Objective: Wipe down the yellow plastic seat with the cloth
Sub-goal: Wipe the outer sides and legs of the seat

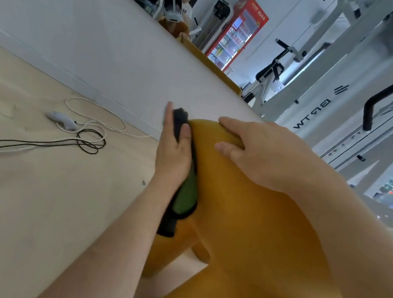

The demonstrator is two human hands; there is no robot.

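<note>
The yellow plastic seat (243, 221) fills the lower middle of the view, its rounded far end pointing away from me. My left hand (172, 155) presses a green and black cloth (186, 194) flat against the seat's left side, fingers straight, thumb over the cloth's top edge. The cloth hangs down below my wrist. My right hand (262, 154) grips the seat's far upper end, fingers curled over the top.
A pale wooden floor (26, 198) lies to the left, with a white handheld device (61, 119) and white and black cables (87, 141) on it. A white wall runs behind. Gym machines (355, 97) stand at the right; a red drinks fridge (238, 31) and people are far back.
</note>
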